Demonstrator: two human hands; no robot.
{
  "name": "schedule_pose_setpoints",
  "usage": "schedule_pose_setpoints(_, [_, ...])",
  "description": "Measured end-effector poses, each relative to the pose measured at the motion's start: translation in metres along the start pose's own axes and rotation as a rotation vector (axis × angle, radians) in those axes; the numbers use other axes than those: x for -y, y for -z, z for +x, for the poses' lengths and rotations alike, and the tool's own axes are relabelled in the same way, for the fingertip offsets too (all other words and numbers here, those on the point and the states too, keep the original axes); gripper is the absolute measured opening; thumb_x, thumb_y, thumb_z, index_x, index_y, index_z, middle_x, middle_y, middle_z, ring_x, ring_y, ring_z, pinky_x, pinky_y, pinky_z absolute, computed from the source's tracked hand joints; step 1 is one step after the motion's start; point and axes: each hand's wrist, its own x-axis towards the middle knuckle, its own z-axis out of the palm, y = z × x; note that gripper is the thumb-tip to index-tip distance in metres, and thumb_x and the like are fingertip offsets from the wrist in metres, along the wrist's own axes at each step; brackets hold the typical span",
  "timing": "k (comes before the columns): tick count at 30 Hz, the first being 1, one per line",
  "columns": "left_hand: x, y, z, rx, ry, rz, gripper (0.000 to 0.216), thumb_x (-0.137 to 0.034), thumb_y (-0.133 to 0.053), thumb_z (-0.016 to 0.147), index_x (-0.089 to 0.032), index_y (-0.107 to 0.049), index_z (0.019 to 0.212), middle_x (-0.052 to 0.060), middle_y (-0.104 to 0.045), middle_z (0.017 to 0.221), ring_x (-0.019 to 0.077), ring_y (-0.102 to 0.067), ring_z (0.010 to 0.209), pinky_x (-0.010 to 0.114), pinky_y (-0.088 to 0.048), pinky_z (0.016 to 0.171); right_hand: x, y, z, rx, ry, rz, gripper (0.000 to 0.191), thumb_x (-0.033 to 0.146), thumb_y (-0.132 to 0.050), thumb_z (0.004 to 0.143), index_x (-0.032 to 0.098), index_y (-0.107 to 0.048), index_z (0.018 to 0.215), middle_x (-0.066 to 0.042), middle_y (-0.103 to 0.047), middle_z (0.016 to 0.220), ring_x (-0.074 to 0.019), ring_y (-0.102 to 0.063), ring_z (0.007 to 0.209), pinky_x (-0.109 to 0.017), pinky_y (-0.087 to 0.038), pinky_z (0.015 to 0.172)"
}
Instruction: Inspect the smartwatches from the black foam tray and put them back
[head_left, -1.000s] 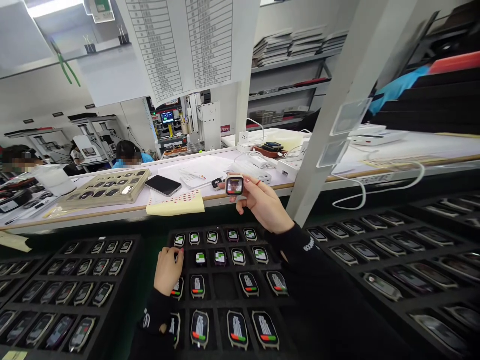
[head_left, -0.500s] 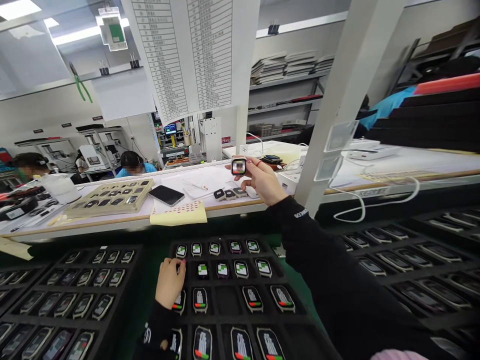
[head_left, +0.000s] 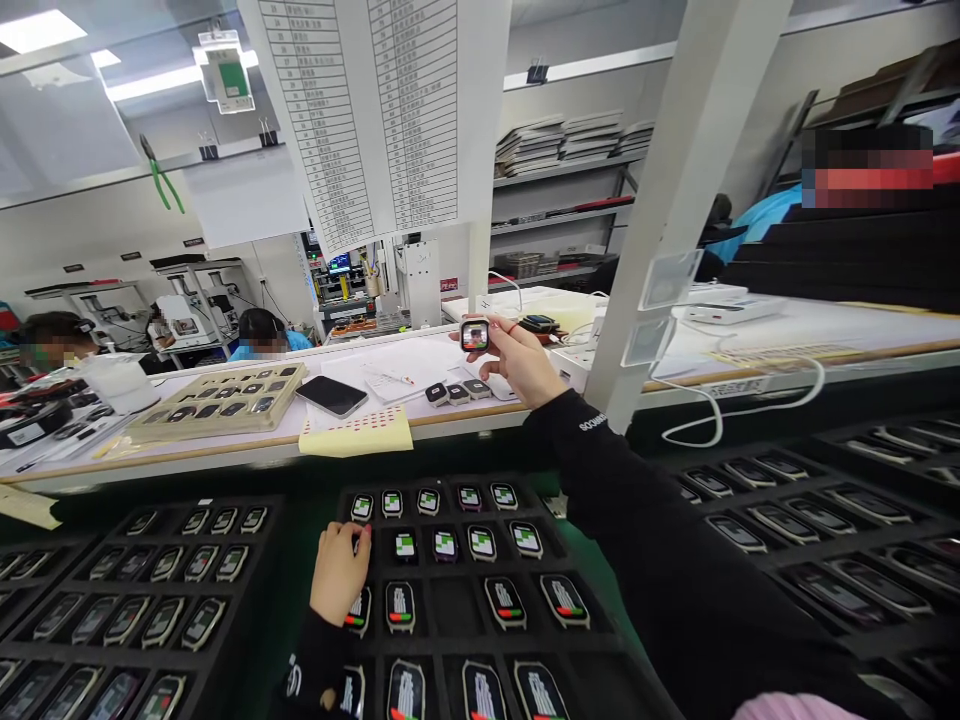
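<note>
- Currently right hand clamped on one watch, fingertip pinch; watch raised past far edge of black tray;
- left hand at tray's left side, bent; can't tell if gripping;
- phone on bench beyond tray.

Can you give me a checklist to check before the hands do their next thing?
1. Right hand has hold of the watch: ok, it is in the fingers, held up.
2. Screen lit and facing the person: ok, it shows a picture.
3. Left hand away from the tray: not ok, its fingers are at the second row's left end.
4. Left fingers gripping something: cannot tell, they hide what is there.
5. Phone lying flat on the bench: ok.
</note>
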Motion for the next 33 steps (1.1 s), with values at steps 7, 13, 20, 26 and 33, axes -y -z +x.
schedule_pose_setpoints(7, [0.002, -0.001, 0.000, 0.001, -0.006, -0.007, 0.040, -0.042, -0.036, 0.091, -0.017, -0.068, 0.094, 0.014, -0.062, 0.099, 0.0308, -0.058, 0.100, 0.041, -0.043, 0.092, -0.001, 0.001, -0.004, 0.004, 0.006, 0.035, 0.032, 0.044, -0.063, 0.089, 0.020, -0.062, 0.111, -0.009, -0.067, 0.101, -0.0174, -0.059, 0.067, -0.018, -0.045, 0.040])
schedule_pose_setpoints(13, [0.001, 0.000, -0.001, -0.008, -0.001, -0.008, 0.040, -0.043, -0.037, 0.091, -0.017, -0.068, 0.093, 0.014, -0.062, 0.099, 0.0308, -0.058, 0.100, 0.041, -0.044, 0.092, -0.001, -0.002, -0.010, 0.012, -0.009, 0.015, 0.032, 0.044, -0.061, 0.091, 0.020, -0.061, 0.113, -0.010, -0.067, 0.104, -0.0182, -0.060, 0.068, -0.019, -0.046, 0.041])
schedule_pose_setpoints(20, [0.002, -0.002, -0.001, -0.025, -0.006, -0.009, 0.036, -0.040, -0.040, 0.090, -0.018, -0.068, 0.092, 0.013, -0.063, 0.098, 0.0303, -0.058, 0.099, 0.041, -0.044, 0.092, 0.002, -0.006, -0.018, 0.020, -0.019, 0.043, 0.035, 0.047, -0.062, 0.090, 0.020, -0.060, 0.112, -0.010, -0.067, 0.105, -0.0192, -0.060, 0.069, -0.021, -0.043, 0.041])
schedule_pose_setpoints(26, [0.004, -0.004, 0.000, -0.020, -0.011, -0.010, 0.038, -0.041, -0.039, 0.090, -0.017, -0.067, 0.094, 0.014, -0.062, 0.098, 0.0307, -0.057, 0.100, 0.041, -0.043, 0.092, 0.004, -0.013, -0.031, 0.030, -0.055, 0.100, 0.042, 0.051, -0.069, 0.084, 0.020, -0.059, 0.110, -0.010, -0.067, 0.102, -0.0191, -0.057, 0.067, -0.021, -0.043, 0.042])
schedule_pose_setpoints(33, [0.004, -0.004, 0.000, -0.015, -0.008, -0.019, 0.039, -0.041, -0.038, 0.090, -0.016, -0.067, 0.095, 0.014, -0.061, 0.099, 0.0308, -0.056, 0.100, 0.042, -0.042, 0.093, -0.009, -0.026, -0.070, 0.094, -0.144, 0.159, 0.045, 0.054, -0.069, 0.084, 0.019, -0.062, 0.112, -0.011, -0.066, 0.101, -0.0198, -0.057, 0.068, -0.021, -0.044, 0.042])
